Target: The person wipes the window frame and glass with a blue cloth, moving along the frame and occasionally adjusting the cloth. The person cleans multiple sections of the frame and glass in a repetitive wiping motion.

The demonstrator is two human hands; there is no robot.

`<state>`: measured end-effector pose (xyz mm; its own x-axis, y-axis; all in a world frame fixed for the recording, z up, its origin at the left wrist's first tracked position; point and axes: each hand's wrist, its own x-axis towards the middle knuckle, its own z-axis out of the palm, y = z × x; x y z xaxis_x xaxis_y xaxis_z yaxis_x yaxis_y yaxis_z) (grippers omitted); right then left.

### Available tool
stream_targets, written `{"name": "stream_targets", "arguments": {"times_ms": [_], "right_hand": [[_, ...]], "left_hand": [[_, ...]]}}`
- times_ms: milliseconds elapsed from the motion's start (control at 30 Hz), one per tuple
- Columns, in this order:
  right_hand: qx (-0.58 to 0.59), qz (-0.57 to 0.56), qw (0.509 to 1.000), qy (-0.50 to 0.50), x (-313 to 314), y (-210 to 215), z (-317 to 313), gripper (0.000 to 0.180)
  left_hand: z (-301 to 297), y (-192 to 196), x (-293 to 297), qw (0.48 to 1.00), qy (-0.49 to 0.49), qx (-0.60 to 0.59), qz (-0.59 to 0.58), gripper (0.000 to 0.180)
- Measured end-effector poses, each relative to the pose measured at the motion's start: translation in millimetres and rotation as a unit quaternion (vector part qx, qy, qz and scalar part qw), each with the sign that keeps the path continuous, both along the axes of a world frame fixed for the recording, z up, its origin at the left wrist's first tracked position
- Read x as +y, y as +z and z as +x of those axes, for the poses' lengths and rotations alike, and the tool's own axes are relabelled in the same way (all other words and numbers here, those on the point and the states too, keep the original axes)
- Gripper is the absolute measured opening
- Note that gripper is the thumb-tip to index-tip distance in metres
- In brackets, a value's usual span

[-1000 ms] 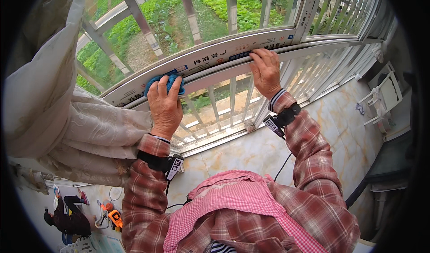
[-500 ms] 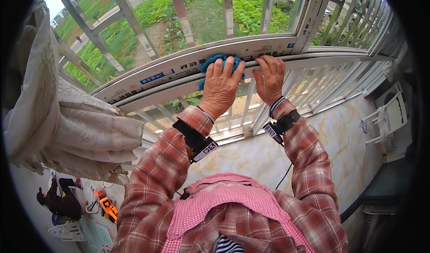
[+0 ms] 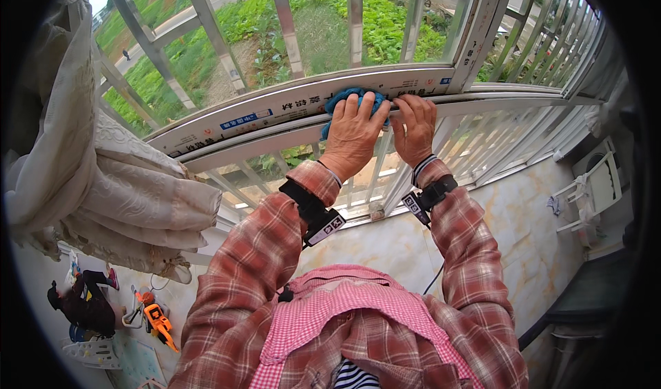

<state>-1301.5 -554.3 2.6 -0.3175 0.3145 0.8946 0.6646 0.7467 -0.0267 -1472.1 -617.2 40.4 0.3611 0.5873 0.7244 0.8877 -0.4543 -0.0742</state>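
Observation:
My left hand (image 3: 352,135) presses a blue cloth (image 3: 342,100) flat against the white window frame rail (image 3: 261,117), fingers spread over it. Just to its right, my right hand (image 3: 415,129) rests on the same rail with fingers curled on its edge, almost touching the left hand. Most of the cloth is hidden under my left palm. Both forearms wear plaid sleeves with black wrist straps.
Outside the metal bars (image 3: 286,24) lies a green field. A cream curtain (image 3: 103,182) hangs bunched at the left. A white folding chair (image 3: 592,189) stands at the right. Toys (image 3: 155,317) and a small figure (image 3: 82,306) lie on the floor at lower left.
My left hand slid the blue cloth rightward along the rail, from well left of the right hand to right beside it. The right hand stayed on the rail.

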Motion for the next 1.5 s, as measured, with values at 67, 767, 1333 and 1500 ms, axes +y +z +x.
{"name": "stream_targets", "arguments": {"times_ms": [67, 767, 1333, 1500], "right_hand": [[0.0, -0.013, 1.0, 0.001, -3.1, 5.0, 0.7, 0.031], [-0.09, -0.109, 0.989, 0.052, -60.8, 61.8, -110.0, 0.039], [-0.079, -0.029, 0.996, 0.029, -8.8, 51.7, 4.7, 0.035], [-0.105, -0.053, 0.989, 0.092, 4.5, 59.1, 27.8, 0.031]], "left_hand": [[-3.0, 1.5, -1.7, 0.999, -0.027, -0.024, -0.012, 0.065], [-114.0, 21.7, -43.6, 0.982, -0.115, -0.109, -0.104, 0.064], [-100.3, 17.9, -43.4, 0.997, -0.021, -0.011, -0.079, 0.051], [-92.4, 18.4, -40.5, 0.998, 0.006, -0.033, -0.061, 0.036]]}}
